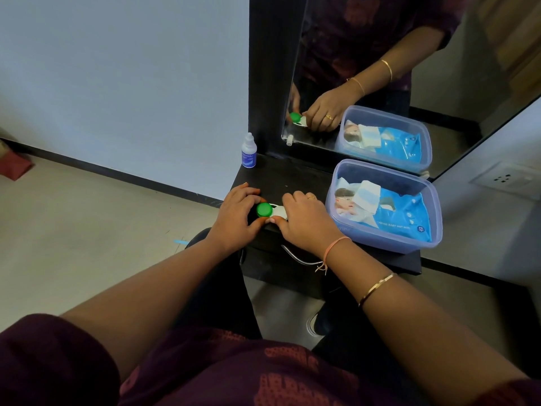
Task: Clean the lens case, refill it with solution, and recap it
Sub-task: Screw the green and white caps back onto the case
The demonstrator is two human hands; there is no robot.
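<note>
The white lens case (278, 211) lies on the dark shelf (292, 177) near its front edge, with a green cap (264, 209) on its left well. My left hand (237, 218) curls around the green cap end. My right hand (307, 221) covers the case's right end, so that well and any cap there are hidden. A small solution bottle (249, 151) with a white nozzle and blue label stands upright at the shelf's back left corner, apart from both hands.
A clear plastic tub (380, 244) holding a blue wet-wipes pack (389, 212) sits on the shelf to the right of my right hand. A mirror (380, 68) stands behind. The shelf drops off to the floor on the left. A wall socket (503, 178) is at the right.
</note>
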